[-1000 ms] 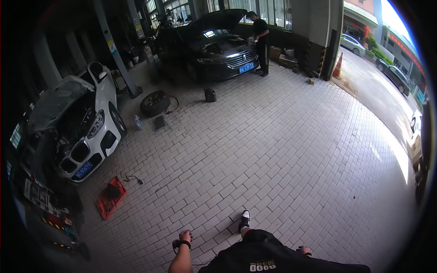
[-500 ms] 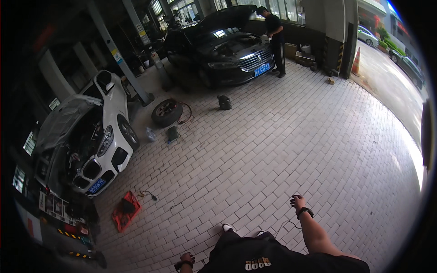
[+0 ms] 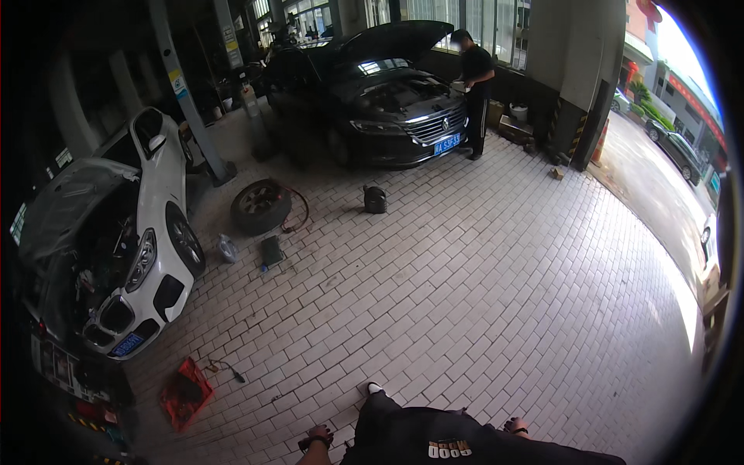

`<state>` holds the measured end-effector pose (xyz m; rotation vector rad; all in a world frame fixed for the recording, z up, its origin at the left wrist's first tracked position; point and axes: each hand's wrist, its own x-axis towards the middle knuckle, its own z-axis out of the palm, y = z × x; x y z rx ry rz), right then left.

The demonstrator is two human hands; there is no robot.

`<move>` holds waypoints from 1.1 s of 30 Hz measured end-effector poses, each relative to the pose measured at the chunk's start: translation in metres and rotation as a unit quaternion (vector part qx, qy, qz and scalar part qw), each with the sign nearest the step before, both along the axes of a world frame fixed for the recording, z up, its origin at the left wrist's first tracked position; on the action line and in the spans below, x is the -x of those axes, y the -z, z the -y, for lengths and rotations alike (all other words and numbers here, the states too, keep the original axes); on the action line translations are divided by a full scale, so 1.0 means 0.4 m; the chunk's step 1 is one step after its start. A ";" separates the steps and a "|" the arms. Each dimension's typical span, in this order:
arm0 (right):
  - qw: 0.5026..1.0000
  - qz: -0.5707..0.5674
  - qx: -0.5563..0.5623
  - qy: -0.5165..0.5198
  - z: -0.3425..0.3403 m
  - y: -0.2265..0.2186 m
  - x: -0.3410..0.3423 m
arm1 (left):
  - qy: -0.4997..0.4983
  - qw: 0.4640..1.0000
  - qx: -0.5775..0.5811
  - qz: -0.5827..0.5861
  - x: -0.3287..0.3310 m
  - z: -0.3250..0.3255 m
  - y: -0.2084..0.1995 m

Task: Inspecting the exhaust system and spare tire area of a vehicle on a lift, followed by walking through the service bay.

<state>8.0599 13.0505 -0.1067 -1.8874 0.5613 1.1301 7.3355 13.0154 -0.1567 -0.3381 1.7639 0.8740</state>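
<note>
My left hand (image 3: 318, 435) hangs low beside my body, a dark band at its wrist. Its fingers are loosely apart with nothing seen in them. On the other side, my right hand (image 3: 514, 425) shows just past my dark shirt (image 3: 418, 438), also with a dark wristband. Its fingers are small in view, slightly bent and apart, and no held thing shows. Both hands are over the brick-patterned floor, touching nothing. The thing nearest my left hand is a red tray (image 3: 186, 394) holding dark items, well off to the left.
A white car (image 3: 159, 225) with its hood up stands left; a black car (image 3: 387, 108) stands far ahead, a person (image 3: 477, 74) beside it. On the floor lie a wheel (image 3: 261, 207), a black bag-like object (image 3: 375, 199) and a cable (image 3: 226, 367). A lift post (image 3: 186, 93) rises left.
My right arm has swung down and back from its forward reach, close to my body. The view has shifted; the cars and floor objects sit farther left.
</note>
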 end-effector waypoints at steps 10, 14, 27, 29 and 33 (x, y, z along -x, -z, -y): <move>0.982 0.135 -0.031 -0.125 -0.510 -0.184 0.314 | 0.003 0.991 -0.109 -0.078 0.329 -0.832 -0.236; 0.969 0.152 -0.081 -0.179 -0.796 -0.167 0.441 | 0.010 0.988 -0.116 -0.100 0.397 -1.014 -0.232; 0.971 0.010 -0.096 -0.218 -1.728 -0.039 0.881 | -0.093 0.995 -0.040 -0.022 0.727 -1.141 -0.154; 0.944 0.035 -0.152 -0.289 -1.901 -0.104 0.971 | -0.119 0.990 -0.067 -0.018 0.752 -1.216 -0.145; 0.909 0.097 -0.215 -0.344 -2.193 -0.203 1.086 | -0.082 0.996 -0.003 -0.037 0.793 -1.477 -0.155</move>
